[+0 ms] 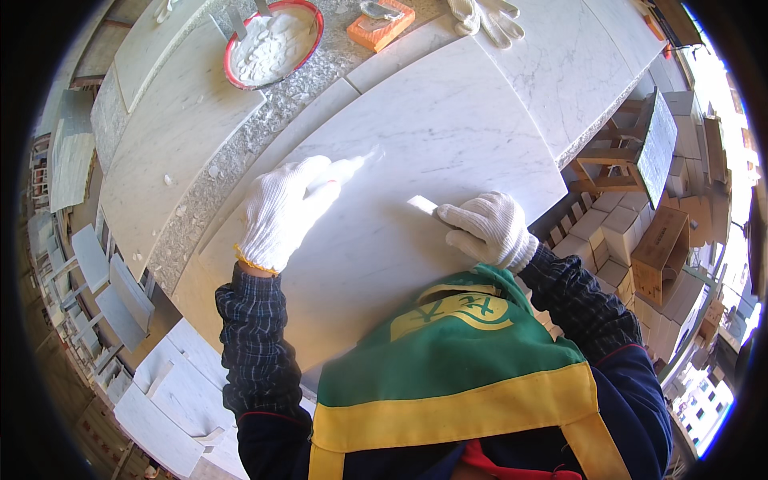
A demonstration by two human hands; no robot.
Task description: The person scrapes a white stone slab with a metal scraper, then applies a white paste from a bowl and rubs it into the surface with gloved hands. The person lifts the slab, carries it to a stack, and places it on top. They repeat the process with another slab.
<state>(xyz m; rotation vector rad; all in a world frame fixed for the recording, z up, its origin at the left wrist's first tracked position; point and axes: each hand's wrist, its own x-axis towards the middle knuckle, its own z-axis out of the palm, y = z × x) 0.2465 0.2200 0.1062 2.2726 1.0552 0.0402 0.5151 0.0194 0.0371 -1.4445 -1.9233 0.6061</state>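
Observation:
A large curved slab of pale, grey-veined marble [448, 104] lies in front of me, under both hands. My left hand [288, 204], in a white knit glove, rests on its left part with the fingers stretched out. Bright glare washes out the fingertips beside a faint whitish streak on the stone. Over the right part, my gloved right hand [488, 228] is closed on a small flat white piece [422, 205], whose end sticks out to the left from between thumb and fingers. The rest of that piece is hidden in the grip.
A red-rimmed bowl [272, 44] of white paste with flat blades in it stands at the back left. Beyond the slab lie an orange block [381, 26] and spare gloves [488, 18]. More marble slabs flank the work; a wooden stand [632, 152] and boxes [620, 228] are at right.

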